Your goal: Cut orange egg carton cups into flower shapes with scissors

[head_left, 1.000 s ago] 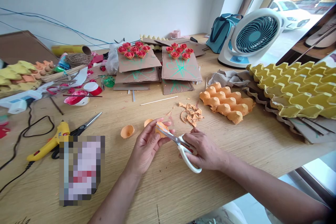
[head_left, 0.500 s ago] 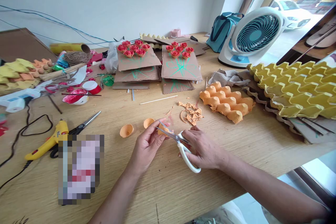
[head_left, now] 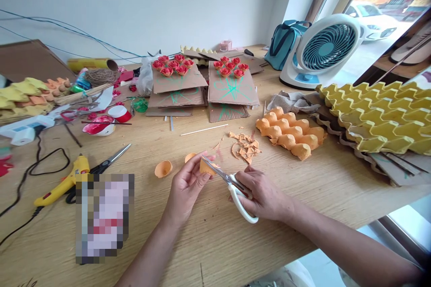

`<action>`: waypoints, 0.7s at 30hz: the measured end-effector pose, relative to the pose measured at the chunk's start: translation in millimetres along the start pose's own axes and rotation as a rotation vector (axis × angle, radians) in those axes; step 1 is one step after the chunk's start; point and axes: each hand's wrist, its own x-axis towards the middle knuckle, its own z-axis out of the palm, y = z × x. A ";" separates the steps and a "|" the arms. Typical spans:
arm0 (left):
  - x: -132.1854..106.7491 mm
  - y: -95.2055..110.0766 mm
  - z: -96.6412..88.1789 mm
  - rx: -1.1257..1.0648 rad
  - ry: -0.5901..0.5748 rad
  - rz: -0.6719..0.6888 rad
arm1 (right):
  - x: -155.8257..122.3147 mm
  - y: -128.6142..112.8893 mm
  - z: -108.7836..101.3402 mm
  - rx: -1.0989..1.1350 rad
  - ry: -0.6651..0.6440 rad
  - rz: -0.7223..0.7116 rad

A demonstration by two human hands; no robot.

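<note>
Between the thumb and fingers of my left hand (head_left: pixel 188 184) is an orange egg-carton cup (head_left: pixel 206 168). My right hand (head_left: pixel 262 193) grips white-handled scissors (head_left: pixel 243 202), whose blades lie against the cup's rim and look nearly closed. Two cut orange pieces rest just left of the work: a round cup (head_left: pixel 163 169) and another cup (head_left: pixel 189 157) partly hidden behind my left fingers. Beyond my right hand lies a small heap of orange carton scraps (head_left: pixel 247 147). An uncut orange egg-carton piece (head_left: pixel 291 132) sits bumps up to the right of the scraps.
Red paper flowers (head_left: pixel 173 65) stand on cardboard sheets (head_left: pixel 232 87) at the back. Yellow egg trays (head_left: pixel 377 116) are stacked at right, by a white fan (head_left: pixel 330 49). At left lie a yellow glue gun (head_left: pixel 65 181), black-handled scissors (head_left: pixel 111 159) and a bowl of red paint (head_left: pixel 98 125).
The scissor blades have come closer together at the cup's rim. The cup has turned slightly in my left fingers, showing more of its side. The view has shifted a little.
</note>
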 end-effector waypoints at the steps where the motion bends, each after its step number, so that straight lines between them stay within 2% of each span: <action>1: -0.6 -0.7 0.7 -0.043 -0.014 -0.028 | 0.0 0.4 0.3 0.002 0.003 0.000; 4: -1.9 -3.1 3.4 -0.175 -0.071 -0.092 | 0.9 1.3 1.0 -0.001 -0.001 0.010; 6: -1.5 -4.4 4.2 -0.197 -0.067 -0.101 | 1.8 1.7 1.1 -0.016 -0.008 0.026; 15: 0.1 -5.1 4.3 0.033 -0.064 -0.078 | 2.2 3.4 -0.5 -0.068 -0.044 0.061; 21: -0.2 -1.9 7.4 0.013 -0.038 -0.065 | 1.2 2.1 0.2 -0.027 -0.040 0.045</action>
